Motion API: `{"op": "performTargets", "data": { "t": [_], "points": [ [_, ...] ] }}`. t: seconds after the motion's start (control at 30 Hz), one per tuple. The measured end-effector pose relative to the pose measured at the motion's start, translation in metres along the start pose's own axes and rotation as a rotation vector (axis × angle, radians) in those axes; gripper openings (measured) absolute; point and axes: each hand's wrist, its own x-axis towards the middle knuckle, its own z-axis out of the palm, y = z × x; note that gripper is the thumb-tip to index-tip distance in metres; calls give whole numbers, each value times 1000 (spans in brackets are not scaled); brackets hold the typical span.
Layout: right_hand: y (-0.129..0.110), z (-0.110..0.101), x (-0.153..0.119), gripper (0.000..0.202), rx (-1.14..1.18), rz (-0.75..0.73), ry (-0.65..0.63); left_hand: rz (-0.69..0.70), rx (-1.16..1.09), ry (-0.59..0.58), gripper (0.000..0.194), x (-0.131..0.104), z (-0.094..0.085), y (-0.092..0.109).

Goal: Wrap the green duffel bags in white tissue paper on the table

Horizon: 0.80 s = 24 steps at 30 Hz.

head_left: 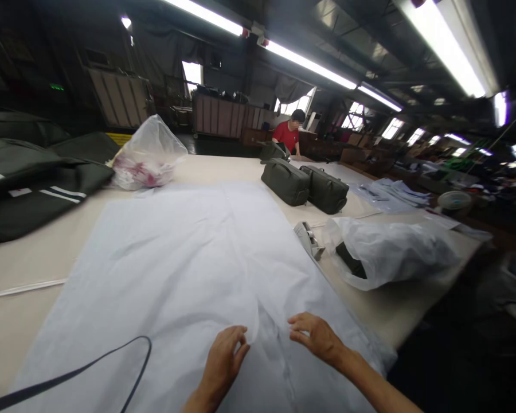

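Observation:
A large, pale, translucent plastic sheet (176, 258) lies wrinkled over the near part of the table. My left hand (223, 361) is at its near middle, thumb and fingers drawn together at a raised edge of the plastic. Across a narrow gap in the sheet, my right hand (318, 337) hovers close to the surface, its fingers bent but apart, and nothing shows in them. Between both hands the plastic stands up in a fold. A dark strap (141, 350) curves over the sheet's lower left.
Dark green bags (286, 180) stand beyond the sheet. A grey tape dispenser (308, 241) and a plastic-wrapped dark item (391, 252) lie right. Left are a filled clear bag (148, 155) and dark striped fabric pieces (30, 183). A person in red (286, 136) works behind.

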Motion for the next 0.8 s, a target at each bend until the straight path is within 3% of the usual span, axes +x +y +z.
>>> {"op": "performTargets", "data": {
  "t": [0.2,0.33,0.47,0.63,0.7,0.8],
  "points": [
    [-12,50,-3,9,-26,-109,-94,-212,-336,-127,25,10,-54,7],
    [-19,72,1,16,114,-32,-24,-266,-477,-251,28,18,-70,20],
    [-33,80,5,23,269,36,-12,-260,-550,-347,23,22,-66,31],
    [-45,98,4,18,275,-151,-225,-274,-453,-480,20,15,-47,26],
    [-43,94,5,17,338,-163,-312,-285,-384,-558,22,11,-41,20],
    [-34,68,13,18,457,28,-466,-272,-348,-655,26,10,-39,14]
  ]
}}
